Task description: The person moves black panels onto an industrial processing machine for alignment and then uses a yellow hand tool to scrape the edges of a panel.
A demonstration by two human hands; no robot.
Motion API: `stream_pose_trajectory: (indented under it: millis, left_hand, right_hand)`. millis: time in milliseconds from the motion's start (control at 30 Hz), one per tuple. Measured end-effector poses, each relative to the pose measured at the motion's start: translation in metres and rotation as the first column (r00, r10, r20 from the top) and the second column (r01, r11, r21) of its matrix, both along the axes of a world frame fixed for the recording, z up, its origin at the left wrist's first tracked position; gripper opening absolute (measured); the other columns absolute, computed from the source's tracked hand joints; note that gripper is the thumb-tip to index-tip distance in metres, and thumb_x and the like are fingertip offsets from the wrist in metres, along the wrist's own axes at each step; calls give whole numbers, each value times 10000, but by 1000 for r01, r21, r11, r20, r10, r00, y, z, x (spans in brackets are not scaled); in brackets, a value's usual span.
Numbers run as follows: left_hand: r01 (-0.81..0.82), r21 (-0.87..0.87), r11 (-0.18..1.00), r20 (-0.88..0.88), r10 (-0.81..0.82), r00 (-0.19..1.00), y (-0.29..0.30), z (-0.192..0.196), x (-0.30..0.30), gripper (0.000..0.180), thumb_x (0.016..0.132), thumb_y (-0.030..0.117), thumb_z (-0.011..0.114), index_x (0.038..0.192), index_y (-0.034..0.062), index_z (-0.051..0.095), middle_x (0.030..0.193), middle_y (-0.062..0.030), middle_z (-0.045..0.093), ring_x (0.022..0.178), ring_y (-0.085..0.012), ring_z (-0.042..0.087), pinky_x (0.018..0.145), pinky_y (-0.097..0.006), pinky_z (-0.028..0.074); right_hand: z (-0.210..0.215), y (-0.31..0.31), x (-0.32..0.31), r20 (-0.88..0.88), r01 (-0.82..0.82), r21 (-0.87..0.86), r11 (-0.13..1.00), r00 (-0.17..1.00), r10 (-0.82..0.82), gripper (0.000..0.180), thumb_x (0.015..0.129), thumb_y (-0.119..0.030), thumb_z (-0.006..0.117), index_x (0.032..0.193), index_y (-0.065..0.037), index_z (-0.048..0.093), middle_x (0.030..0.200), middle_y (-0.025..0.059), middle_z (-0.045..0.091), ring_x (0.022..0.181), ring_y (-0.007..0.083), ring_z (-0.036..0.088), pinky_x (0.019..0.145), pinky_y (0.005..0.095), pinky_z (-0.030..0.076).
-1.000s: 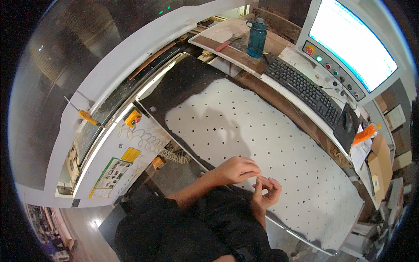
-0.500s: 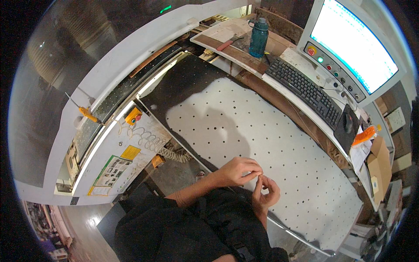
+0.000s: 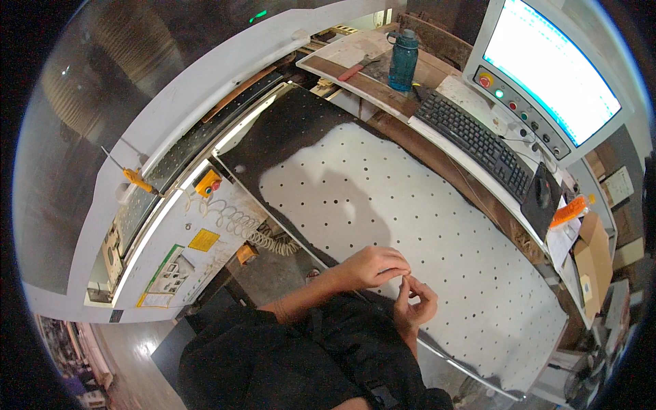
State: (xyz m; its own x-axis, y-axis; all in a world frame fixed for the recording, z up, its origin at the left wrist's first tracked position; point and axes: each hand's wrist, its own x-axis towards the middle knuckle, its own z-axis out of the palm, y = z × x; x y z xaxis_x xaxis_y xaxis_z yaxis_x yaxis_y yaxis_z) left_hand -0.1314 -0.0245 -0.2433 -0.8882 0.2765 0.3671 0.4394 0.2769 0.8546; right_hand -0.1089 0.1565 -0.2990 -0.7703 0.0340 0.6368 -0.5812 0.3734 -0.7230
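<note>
1. Two hands meet over the near edge of the white perforated table (image 3: pixel 424 225).
2. The left hand (image 3: pixel 372 266) is curled, its fingertips pinching toward the right hand (image 3: pixel 415 302).
3. The right hand is half closed; whether something small sits between the fingers, I cannot tell.
4. A black keyboard (image 3: pixel 475 140) lies well apart.

A perforated surface (image 3: pixel 424 225) fills the middle. The left hand (image 3: pixel 372 266) and right hand (image 3: pixel 415 305) meet at its near edge, fingertips touching. Along the far right edge lies a keyboard (image 3: pixel 475 140), with a monitor (image 3: pixel 553 68) behind it and a mouse (image 3: pixel 543 195) to its right. A bottle (image 3: pixel 403 60) stands on the far shelf. A control panel (image 3: pixel 184 253) lies left of the surface.
</note>
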Motion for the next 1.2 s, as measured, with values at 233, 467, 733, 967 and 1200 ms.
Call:
stream_pose_trajectory:
  millis: [233,467,733,967,1200]
  left_hand:
    - [63,27,998,0,-63,998,-9,0,-5,149,923,128,674,983,2,727,973,-131,731,888,-307,703,797,-376,557]
    - [37,1,999,17,-37,999,-4,6,-1,139,930,133,665,974,11,716,950,-133,724,860,-317,698,765,-376,553]
    - [44,25,999,36,-45,998,-3,6,-1,139,933,132,665,983,11,713,955,-137,722,866,-313,702,763,-376,551]
    - [104,-13,994,-13,-104,994,-11,15,-6,144,934,137,673,987,9,712,958,-134,720,855,-311,700,764,-374,552]
    - [67,8,998,3,-67,998,-5,16,-2,152,932,131,679,995,-4,708,954,-136,719,843,-303,703,744,-368,551]
  right_hand:
    - [-3,-2,5,122,-78,-214,974,987,106,302,852,65,749,1035,-12,521,877,169,722,665,130,667,568,221,499]
    - [-1,-1,6,109,-59,-178,982,991,79,312,839,61,763,1027,-20,527,870,155,725,689,145,677,586,233,505]
    - [-1,7,1,-10,-51,-12,999,999,51,312,821,43,786,997,-36,541,864,146,737,708,150,694,592,237,511]
    - [18,-5,5,239,-84,-409,909,951,196,301,835,56,771,985,-23,522,872,162,733,710,148,695,594,245,527]
    - [12,0,3,104,-33,-195,980,993,54,271,791,26,824,918,-36,592,851,131,746,727,158,717,597,248,529]
